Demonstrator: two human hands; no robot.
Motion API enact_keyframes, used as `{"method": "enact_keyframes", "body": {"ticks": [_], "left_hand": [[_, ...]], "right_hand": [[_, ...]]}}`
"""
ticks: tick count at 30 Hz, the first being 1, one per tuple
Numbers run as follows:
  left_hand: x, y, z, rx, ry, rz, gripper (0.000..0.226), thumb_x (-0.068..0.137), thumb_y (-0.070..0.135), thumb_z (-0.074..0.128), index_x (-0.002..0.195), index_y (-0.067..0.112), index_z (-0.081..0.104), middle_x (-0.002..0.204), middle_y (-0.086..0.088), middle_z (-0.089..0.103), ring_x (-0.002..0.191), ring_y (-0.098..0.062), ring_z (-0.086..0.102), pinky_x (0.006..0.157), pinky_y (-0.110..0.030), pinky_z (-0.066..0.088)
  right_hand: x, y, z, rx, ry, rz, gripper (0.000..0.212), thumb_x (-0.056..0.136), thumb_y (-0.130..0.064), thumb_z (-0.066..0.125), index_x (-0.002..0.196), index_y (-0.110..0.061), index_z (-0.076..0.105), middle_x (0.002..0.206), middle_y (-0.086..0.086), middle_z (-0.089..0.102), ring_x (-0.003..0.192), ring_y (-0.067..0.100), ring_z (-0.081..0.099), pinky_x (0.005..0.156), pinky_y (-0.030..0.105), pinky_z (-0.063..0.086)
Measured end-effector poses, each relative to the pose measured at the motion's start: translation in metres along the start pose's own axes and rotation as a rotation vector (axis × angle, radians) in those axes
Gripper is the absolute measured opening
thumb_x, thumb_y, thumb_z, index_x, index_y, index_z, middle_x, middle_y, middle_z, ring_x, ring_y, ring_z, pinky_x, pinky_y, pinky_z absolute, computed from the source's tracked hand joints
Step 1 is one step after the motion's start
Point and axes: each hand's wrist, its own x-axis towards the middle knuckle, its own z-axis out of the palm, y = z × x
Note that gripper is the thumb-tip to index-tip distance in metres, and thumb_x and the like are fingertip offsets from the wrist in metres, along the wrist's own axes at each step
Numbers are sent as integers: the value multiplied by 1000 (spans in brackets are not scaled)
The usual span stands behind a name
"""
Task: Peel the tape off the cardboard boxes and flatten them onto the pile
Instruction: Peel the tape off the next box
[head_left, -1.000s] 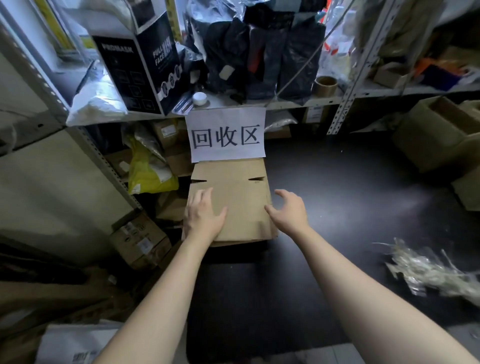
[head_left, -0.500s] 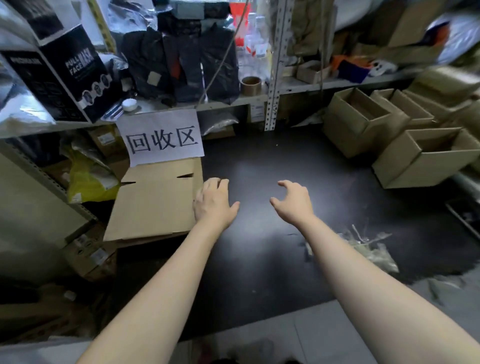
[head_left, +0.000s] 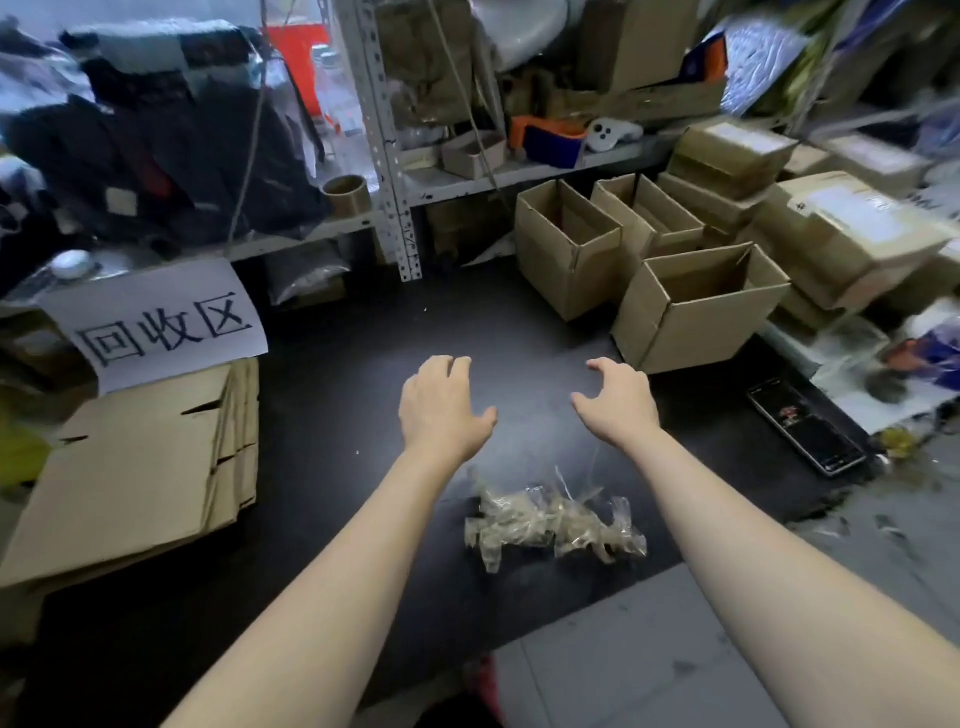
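Observation:
A pile of flattened brown cardboard boxes (head_left: 135, 467) lies on the dark floor mat at the left, under a white paper sign (head_left: 156, 322). Three open, upright cardboard boxes stand at the right: the nearest one (head_left: 696, 317), one behind it (head_left: 566, 249) and one further back (head_left: 654, 218). A heap of crumpled peeled clear tape (head_left: 550, 525) lies on the mat between my forearms. My left hand (head_left: 441, 410) and my right hand (head_left: 618, 402) hover over the mat in the middle, both empty with fingers spread, the right one left of the nearest open box.
Metal shelving (head_left: 387, 156) crammed with bags and a tape roll (head_left: 347, 195) runs along the back. Sealed boxes (head_left: 841, 234) are stacked at the far right. A dark phone (head_left: 805, 426) lies on the mat's right edge. Grey floor tiles (head_left: 623, 665) begin at the bottom.
My hands left the flattened pile and moved right, empty. The view swung right, so the pile is now at the left and the open boxes came into view.

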Motion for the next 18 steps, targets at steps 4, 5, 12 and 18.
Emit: {"method": "enact_keyframes", "body": {"ticks": [4,5,12,18], "left_hand": [[40,36,25,-59,-20,41,73,90,53,65,151,19,41,150,0,44,140,-20,39,111,-34,35],[51,44,34,-85,-32,45,73,90,53,65,150,20,42,150,0,45,139,-20,41,109,-34,36],[108,110,88,-201,-218,92,77,88,57,66,150,21,40,151,-1,45,136,-25,46,105,-37,40],[134,166,118,-428,-352,69,78,89,51,71,153,24,34,153,0,43,137,-26,46,106,-39,41]], "right_hand": [[36,30,-17,25,33,57,57,91,-32,69,144,-21,52,138,9,58,133,32,45,104,44,46],[45,36,-21,27,46,71,57,91,-31,69,144,-21,53,137,9,58,133,32,45,104,44,45],[96,96,-48,25,93,270,64,90,-35,72,146,-13,50,145,11,55,139,33,43,109,43,41],[147,147,-71,162,174,494,69,86,-31,77,141,-3,48,144,23,52,137,41,45,113,48,38]]}}
